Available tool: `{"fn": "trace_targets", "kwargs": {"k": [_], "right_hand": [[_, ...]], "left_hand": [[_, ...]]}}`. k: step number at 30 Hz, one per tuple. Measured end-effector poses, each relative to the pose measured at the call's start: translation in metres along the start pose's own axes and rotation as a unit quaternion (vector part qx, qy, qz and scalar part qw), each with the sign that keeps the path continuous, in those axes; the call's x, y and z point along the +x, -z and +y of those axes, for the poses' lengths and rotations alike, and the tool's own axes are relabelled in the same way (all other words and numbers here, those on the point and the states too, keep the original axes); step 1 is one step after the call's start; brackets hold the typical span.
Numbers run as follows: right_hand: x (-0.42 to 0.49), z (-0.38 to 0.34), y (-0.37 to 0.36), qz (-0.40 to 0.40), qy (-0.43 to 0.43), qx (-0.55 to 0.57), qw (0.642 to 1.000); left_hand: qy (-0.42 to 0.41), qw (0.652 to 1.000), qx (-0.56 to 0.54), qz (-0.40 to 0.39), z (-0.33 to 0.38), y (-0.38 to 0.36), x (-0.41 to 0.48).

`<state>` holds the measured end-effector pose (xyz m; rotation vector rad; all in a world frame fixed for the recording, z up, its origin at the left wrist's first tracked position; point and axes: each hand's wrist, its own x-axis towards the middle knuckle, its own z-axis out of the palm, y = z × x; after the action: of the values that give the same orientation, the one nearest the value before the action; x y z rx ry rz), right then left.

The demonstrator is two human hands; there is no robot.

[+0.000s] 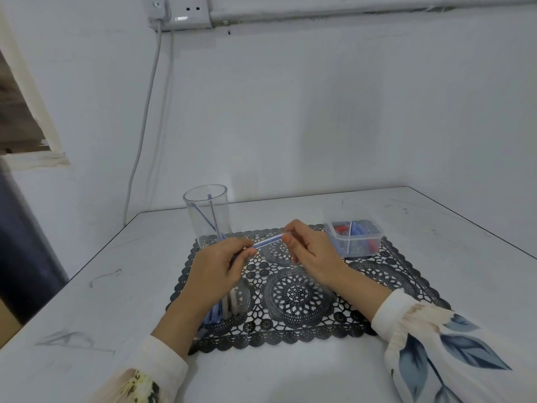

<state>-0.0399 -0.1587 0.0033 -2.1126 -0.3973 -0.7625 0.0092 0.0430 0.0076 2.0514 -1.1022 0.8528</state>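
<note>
Both hands meet over the middle of the mat and share one thing. The left hand (216,269) pinches the near end of a slim clear plastic pen with a blue core (267,242) between thumb and curled fingers. The right hand (309,251) pinches the far end with its fingertips. The pen hangs in the air between them, slanting up toward the right, just above a black lace-pattern placemat (296,298).

Under the left wrist a small heap of clear and blue pen barrels (223,309) lies on the mat. Behind the left hand a tall clear plastic tumbler (207,219) stands upright at the mat's far left corner, with two thin blue refills leaning inside. At the far right corner sits a clear rectangular plastic box (353,238) holding red and blue caps. All of it rests on a white scuffed table (87,315) against a white wall, where a grey cable (145,112) runs down from a white socket (186,10).
</note>
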Motion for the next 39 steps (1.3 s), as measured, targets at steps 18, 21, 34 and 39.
{"fn": "trace_targets", "kwargs": {"k": [18, 21, 34, 39], "right_hand": [[-0.002, -0.012, -0.013, -0.060, -0.153, 0.141, 0.976], [-0.007, -0.019, -0.024, -0.122, -0.171, 0.034, 0.977], [-0.017, -0.006, -0.045, -0.347, -0.071, -0.328, 0.875], [-0.017, -0.005, -0.046, -0.347, -0.071, -0.330, 0.875]], "left_hand": [[-0.089, 0.981, 0.147, 0.096, -0.019, 0.013, 0.005], [-0.067, 0.977, 0.184, 0.084, -0.028, 0.019, 0.004], [0.290, 0.956, 0.035, 0.016, -0.041, 0.064, 0.005], [0.368, 0.917, 0.042, -0.146, -0.056, 0.077, -0.005]]}}
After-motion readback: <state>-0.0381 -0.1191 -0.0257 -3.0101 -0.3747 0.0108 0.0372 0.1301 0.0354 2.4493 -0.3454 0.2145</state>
